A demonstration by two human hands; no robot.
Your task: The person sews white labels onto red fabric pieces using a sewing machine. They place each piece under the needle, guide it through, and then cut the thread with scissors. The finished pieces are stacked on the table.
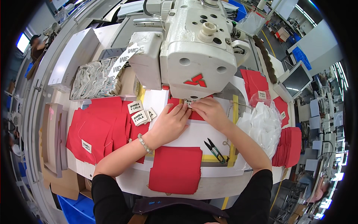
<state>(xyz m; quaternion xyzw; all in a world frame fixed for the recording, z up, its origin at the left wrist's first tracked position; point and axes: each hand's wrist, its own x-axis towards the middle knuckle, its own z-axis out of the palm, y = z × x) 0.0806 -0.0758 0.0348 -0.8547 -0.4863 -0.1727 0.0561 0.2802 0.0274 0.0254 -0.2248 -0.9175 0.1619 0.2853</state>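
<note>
Both hands meet beneath the head of a white sewing machine [201, 59], over a red fabric piece [197, 115]. A small white label with dark print [189, 101] lies on that piece. My left hand [169, 125] rests with fingers stretched and the thumb apart, its fingertips at the label's left edge. My right hand [210, 112] comes in from the other side, fingers closed together at the label's right edge; the fingertips partly cover it. Nearer to me lies a stack of red fabric pieces [175, 170]. Dark-handled thread snips [215, 151] lie right of it, blades parted.
Loose labels [140, 117] and a pile of red pieces [93, 130] lie at left. Behind them stands a box of bundled labels [95, 80]. On the right are a clear plastic bag [261, 127], more red pieces [287, 147] and a dark screen [296, 80].
</note>
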